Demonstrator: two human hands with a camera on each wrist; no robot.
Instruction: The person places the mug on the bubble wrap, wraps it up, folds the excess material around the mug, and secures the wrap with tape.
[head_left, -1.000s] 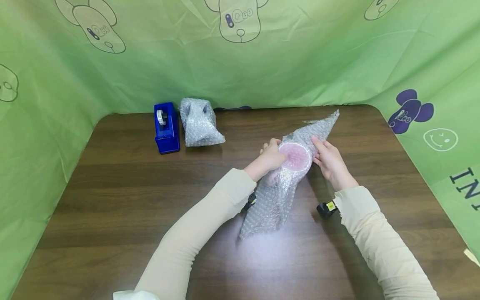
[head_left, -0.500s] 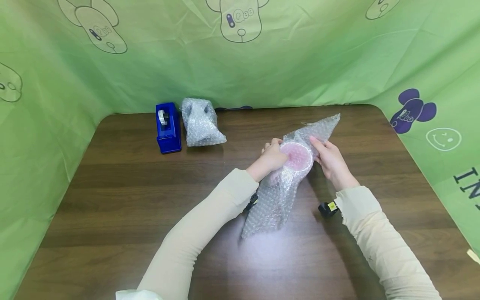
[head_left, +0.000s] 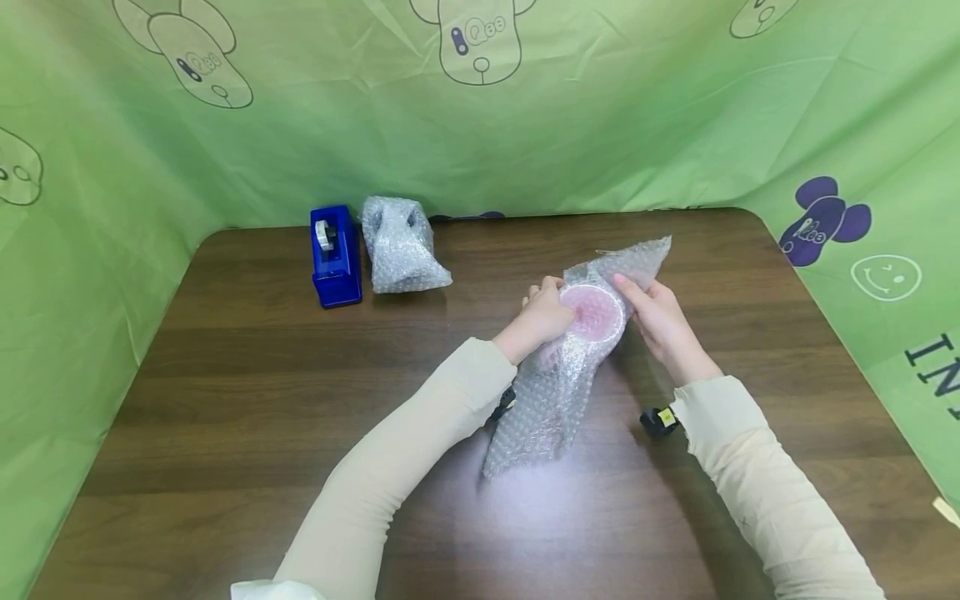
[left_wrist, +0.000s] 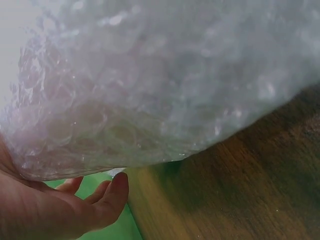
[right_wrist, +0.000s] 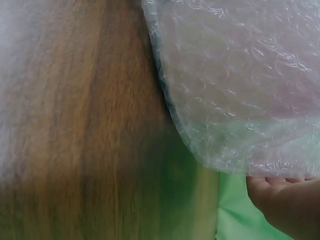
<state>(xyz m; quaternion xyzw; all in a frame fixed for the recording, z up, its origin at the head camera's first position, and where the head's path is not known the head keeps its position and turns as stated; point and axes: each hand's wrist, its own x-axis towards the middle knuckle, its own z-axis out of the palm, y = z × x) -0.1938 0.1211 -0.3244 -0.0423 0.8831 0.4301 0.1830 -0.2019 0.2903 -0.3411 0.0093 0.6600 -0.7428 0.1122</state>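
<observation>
Bubble wrap [head_left: 542, 417] surrounds a round object with a pink top [head_left: 597, 313]; its exact kind is hidden by the wrap. My left hand [head_left: 544, 315] grips the wrapped object at its left side, with the thumb over the rim. At the right, my right hand [head_left: 660, 321] pinches the upper flap of the wrap, thumb on top. One tail of wrap spreads toward the front of the table. In the left wrist view the wrap [left_wrist: 150, 90] fills most of the picture above the left hand [left_wrist: 75, 210]. The right hand [right_wrist: 290, 202] shows below the wrap in the right wrist view.
A blue tape dispenser [head_left: 337, 258] with a roll of tape stands at the back left of the wooden table [head_left: 300, 400]. Beside it sits another bubble-wrapped bundle [head_left: 401, 250]. Green printed cloth [head_left: 570, 108] hangs behind and on both sides.
The upper flap's tip has come down and slightly left, and my right hand's fingertips have shifted a little left toward the pink top. My left hand keeps its grip in place.
</observation>
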